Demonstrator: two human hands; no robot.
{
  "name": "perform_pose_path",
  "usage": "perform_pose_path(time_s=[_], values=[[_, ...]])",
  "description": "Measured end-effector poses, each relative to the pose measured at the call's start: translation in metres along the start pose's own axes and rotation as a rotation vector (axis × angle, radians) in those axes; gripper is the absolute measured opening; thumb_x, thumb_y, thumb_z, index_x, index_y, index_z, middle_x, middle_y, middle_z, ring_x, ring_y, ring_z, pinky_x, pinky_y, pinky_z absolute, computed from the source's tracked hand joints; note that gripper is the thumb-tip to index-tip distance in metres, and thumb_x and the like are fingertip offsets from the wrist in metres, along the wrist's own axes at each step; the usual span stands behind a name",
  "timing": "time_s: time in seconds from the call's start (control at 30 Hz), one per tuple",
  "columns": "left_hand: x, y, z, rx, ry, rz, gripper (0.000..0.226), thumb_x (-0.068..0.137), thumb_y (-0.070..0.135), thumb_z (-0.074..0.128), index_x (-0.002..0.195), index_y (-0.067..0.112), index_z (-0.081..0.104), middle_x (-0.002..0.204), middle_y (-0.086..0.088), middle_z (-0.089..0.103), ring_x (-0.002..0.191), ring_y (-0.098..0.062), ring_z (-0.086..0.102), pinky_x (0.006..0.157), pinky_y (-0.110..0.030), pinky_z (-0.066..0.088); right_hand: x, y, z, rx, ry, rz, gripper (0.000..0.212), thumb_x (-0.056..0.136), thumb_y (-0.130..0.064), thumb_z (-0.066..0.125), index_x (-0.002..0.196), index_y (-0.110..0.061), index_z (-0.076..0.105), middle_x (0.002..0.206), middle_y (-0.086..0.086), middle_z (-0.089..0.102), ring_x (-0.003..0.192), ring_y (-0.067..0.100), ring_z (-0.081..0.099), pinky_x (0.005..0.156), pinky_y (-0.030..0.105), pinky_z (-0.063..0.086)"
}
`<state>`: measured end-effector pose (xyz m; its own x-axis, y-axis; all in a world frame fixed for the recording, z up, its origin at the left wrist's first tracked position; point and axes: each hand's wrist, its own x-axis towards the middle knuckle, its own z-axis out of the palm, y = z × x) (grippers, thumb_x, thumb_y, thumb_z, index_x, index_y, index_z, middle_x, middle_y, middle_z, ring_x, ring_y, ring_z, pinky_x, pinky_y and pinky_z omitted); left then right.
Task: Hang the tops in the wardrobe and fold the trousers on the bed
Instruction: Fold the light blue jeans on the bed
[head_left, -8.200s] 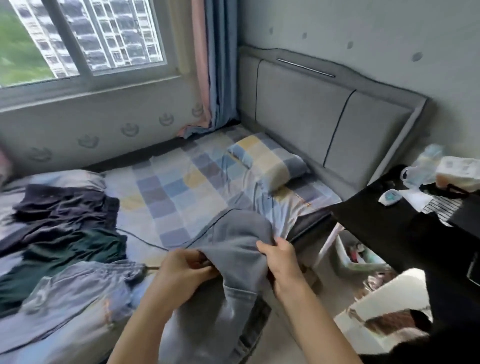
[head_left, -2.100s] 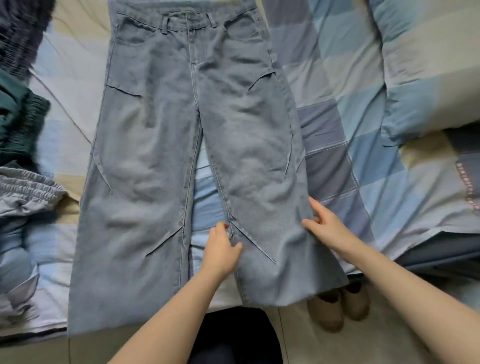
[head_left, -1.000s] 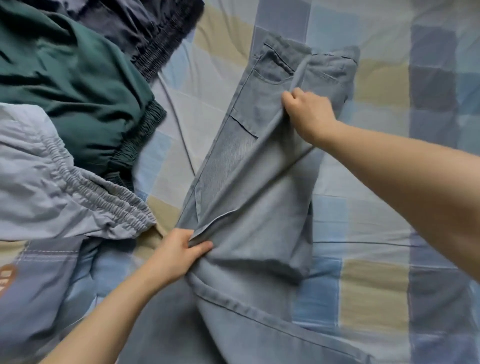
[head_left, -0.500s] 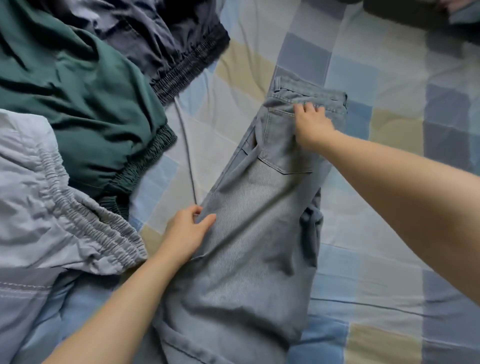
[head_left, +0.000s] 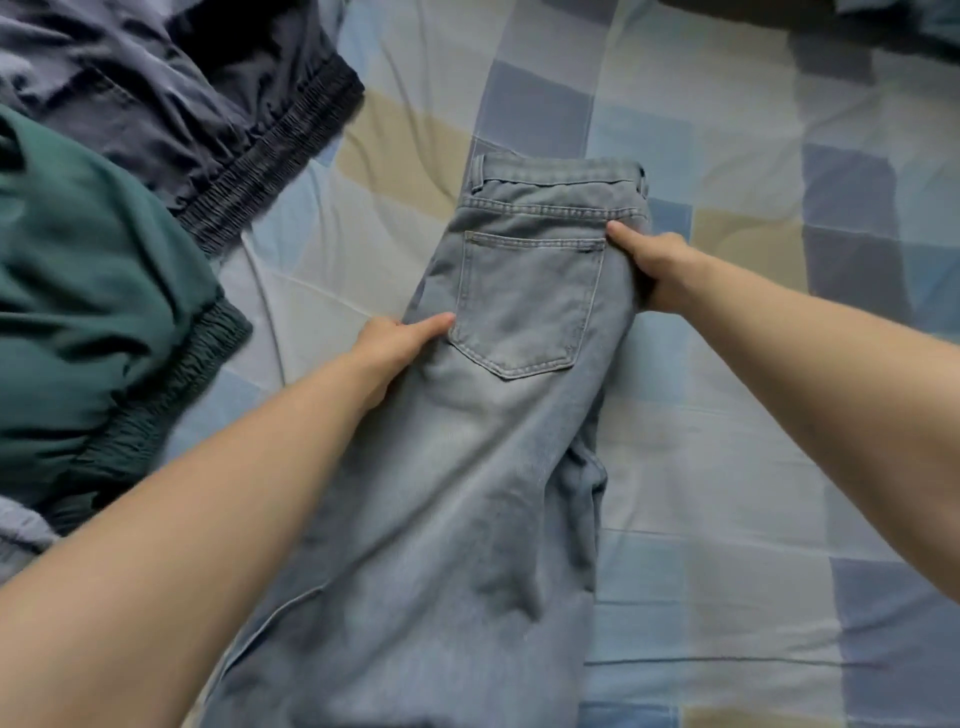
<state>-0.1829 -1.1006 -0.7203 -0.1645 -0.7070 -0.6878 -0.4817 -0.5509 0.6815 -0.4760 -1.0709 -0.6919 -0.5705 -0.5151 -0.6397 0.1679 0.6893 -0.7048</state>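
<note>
Checked sheet (head_left: 727, 467) in blue, grey, beige and white squares, creased, filling the view. Thin pale cord (head_left: 265, 312) lying on its left half, running near to far. Dark band (head_left: 737, 10) along the far edge, at right.

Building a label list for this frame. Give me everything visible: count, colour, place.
jeans: 1, light blue denim, folded lengthwise, centre of bed, back pocket up
dark garment: 1, navy, elastic waistband, top left
green garment: 1, dark green, elastic waistband, left
pale garment: 1, grey-lilac, lower left edge
bed sheet: 1, checked blue, beige and grey, under everything
left hand: 1, holds jeans' left edge
right hand: 1, grips jeans' right edge near waistband
</note>
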Motion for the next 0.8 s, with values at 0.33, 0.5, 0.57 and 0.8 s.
perform_pose_path(time_s=[0.33,0.5,0.57,0.8], values=[[0.041,0.040,0.006,0.360,0.183,0.316,0.022,0.088,0.024,0.063,0.104,0.009,0.064,0.092,-0.011,0.066,0.090,-0.029,0.062,0.083,-0.036,0.049,0.001,0.012,-0.026,0.274,-0.052,0.088,0.025,0.099,-0.048,0.037,0.102,-0.024,0.045,0.074,0.000,0.055,0.058,0.014,0.057,0.058,0.030,0.047],[0.031,0.015,0.001,0.312,0.104,0.225,0.025,0.085,0.034,0.069,0.088,0.009,0.068,0.085,-0.008,0.067,0.079,-0.022,0.059,0.075,-0.033,0.046,-0.027,0.066,-0.030,0.308,0.259,0.064,0.024,0.097,-0.020,0.038,0.112,-0.012,0.055,0.115,0.027,0.060,0.094,0.032,0.066,0.078,0.039,0.055],[0.011,-0.003,-0.004,0.274,0.084,0.184,0.024,0.089,0.036,0.066,0.088,0.012,0.069,0.084,-0.006,0.067,0.079,-0.019,0.059,0.070,-0.032,0.046,-0.052,0.115,-0.028,0.072,0.317,0.004,0.016,0.086,-0.013,0.042,0.084,-0.020,0.056,0.092,0.022,0.063,0.064,0.026,0.058,0.052,0.027,0.044],[-0.032,-0.043,-0.007,0.241,0.217,0.194,0.027,0.097,0.027,0.056,0.084,0.005,0.064,0.079,-0.009,0.057,0.078,-0.015,0.047,0.052,-0.026,0.034,-0.136,0.176,0.014,-0.561,0.023,-0.236,0.020,0.086,-0.035,0.064,0.079,-0.019,0.055,0.079,0.004,0.064,0.074,0.022,0.056,0.066,0.032,0.040]])
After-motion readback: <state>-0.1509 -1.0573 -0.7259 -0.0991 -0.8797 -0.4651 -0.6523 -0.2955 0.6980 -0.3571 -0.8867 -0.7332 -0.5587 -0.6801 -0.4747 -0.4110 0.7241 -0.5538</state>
